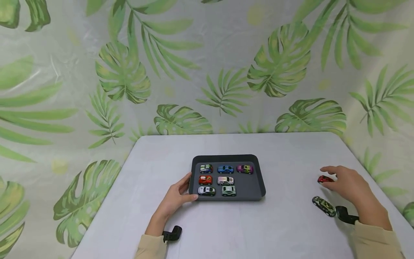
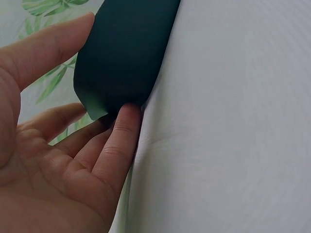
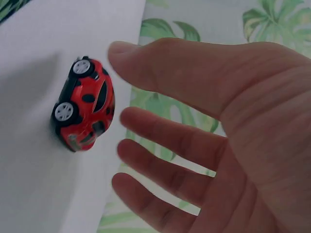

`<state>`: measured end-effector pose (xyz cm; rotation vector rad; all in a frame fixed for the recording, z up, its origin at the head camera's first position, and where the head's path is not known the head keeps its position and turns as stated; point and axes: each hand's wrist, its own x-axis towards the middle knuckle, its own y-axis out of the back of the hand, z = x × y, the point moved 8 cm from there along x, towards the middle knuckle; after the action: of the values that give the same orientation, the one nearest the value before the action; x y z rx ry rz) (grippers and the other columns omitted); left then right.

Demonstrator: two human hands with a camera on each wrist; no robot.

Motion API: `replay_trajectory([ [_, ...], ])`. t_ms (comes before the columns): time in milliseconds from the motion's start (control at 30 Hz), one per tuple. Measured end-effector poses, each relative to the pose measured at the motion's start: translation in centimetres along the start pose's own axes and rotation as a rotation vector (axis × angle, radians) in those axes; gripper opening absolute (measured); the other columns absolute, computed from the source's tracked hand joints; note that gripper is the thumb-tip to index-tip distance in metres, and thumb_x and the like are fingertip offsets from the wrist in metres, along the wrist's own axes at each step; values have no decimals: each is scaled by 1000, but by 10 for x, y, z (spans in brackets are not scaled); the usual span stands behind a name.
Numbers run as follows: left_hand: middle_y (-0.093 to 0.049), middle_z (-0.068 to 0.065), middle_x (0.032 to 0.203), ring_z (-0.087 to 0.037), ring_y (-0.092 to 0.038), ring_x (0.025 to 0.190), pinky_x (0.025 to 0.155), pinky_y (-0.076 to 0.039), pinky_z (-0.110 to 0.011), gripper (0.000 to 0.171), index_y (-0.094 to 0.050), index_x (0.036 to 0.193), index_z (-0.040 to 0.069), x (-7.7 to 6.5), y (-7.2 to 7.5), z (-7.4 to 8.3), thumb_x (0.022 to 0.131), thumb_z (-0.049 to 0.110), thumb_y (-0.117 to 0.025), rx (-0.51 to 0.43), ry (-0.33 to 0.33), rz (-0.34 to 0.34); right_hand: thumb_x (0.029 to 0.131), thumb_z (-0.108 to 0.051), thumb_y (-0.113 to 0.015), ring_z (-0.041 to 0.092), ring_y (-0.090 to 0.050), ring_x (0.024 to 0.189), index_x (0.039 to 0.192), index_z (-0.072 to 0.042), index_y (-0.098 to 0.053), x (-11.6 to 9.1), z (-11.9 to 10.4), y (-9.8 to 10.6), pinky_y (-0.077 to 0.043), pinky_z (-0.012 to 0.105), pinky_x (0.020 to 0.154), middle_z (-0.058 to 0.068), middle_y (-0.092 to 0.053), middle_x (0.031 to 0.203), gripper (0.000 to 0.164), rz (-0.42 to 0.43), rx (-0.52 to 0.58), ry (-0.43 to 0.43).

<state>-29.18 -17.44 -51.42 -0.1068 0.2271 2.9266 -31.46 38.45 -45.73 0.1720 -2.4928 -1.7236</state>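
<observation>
A dark grey tray on the table carries several toy cars in rows, among them a blue car, a purple car and a red car. My left hand holds the tray's near left corner, thumb on one side and fingers on the other; the left wrist view shows the tray's outer wall between them. At the right, my right hand is spread around a small red-and-black toy car, apart from it in the right wrist view. Nearer me lies a green camouflage toy car.
The white table runs back to a leaf-printed curtain. Inside the tray, the cars stand toward the left and back. A black wrist camera on the right arm sits close beside the camouflage car.
</observation>
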Motion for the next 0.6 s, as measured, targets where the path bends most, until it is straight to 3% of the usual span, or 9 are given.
replay_trajectory([
  [333,-32,-10,161,-29,-29,148,116,-30,-45,93,-37,157,21,0,0,1,79,12,-87,20,6,5,81,-25,-81,47,-62,92,126,2,-65,-3,12,-8,-50,51,64,28,-67,109,55,-39,-1,-53],
  [600,-32,-10,161,-29,-29,148,116,-29,-45,93,-37,157,21,-1,-1,-1,80,13,-87,16,-6,5,78,-18,-82,51,-59,92,119,5,-67,-1,16,-7,-49,56,66,29,-67,105,49,-13,-17,-68],
])
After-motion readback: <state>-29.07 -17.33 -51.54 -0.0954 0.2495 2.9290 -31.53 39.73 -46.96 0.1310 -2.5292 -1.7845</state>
